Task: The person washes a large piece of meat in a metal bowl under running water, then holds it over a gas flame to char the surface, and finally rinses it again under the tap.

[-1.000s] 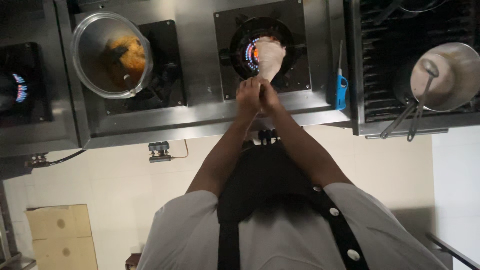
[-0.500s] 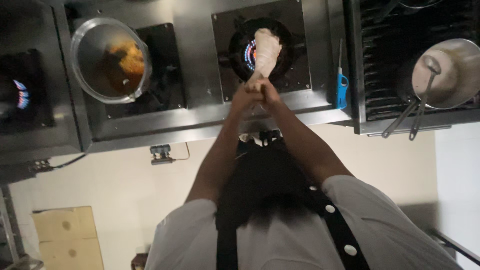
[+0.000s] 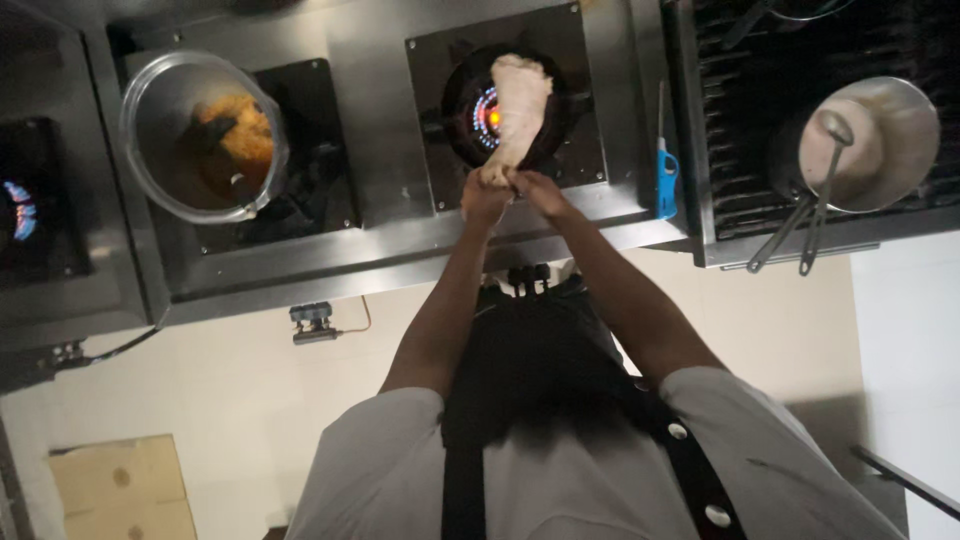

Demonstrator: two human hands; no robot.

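Note:
A pale raw chicken leg (image 3: 520,105) hangs over a lit gas burner (image 3: 487,112) on the steel stove (image 3: 390,150). Both of my hands grip its narrow lower end at the stove's front edge. My left hand (image 3: 484,197) holds it from the left and my right hand (image 3: 537,187) from the right, the two touching each other. The meat's thick end points away from me, above the orange and blue flame. My forearms reach out from my white, dark-aproned torso.
A steel pot (image 3: 200,135) of orange-brown food sits on the burner to the left. A blue stick lighter (image 3: 666,170) lies right of the flame. A pan with a ladle (image 3: 870,140) rests on the right grill. Another flame (image 3: 20,205) burns far left. A cardboard box (image 3: 120,485) stands on the tiled floor.
The chicken leg has swung from upright by my hands to stretched out over the flame. My hands stayed together at the stove's front edge.

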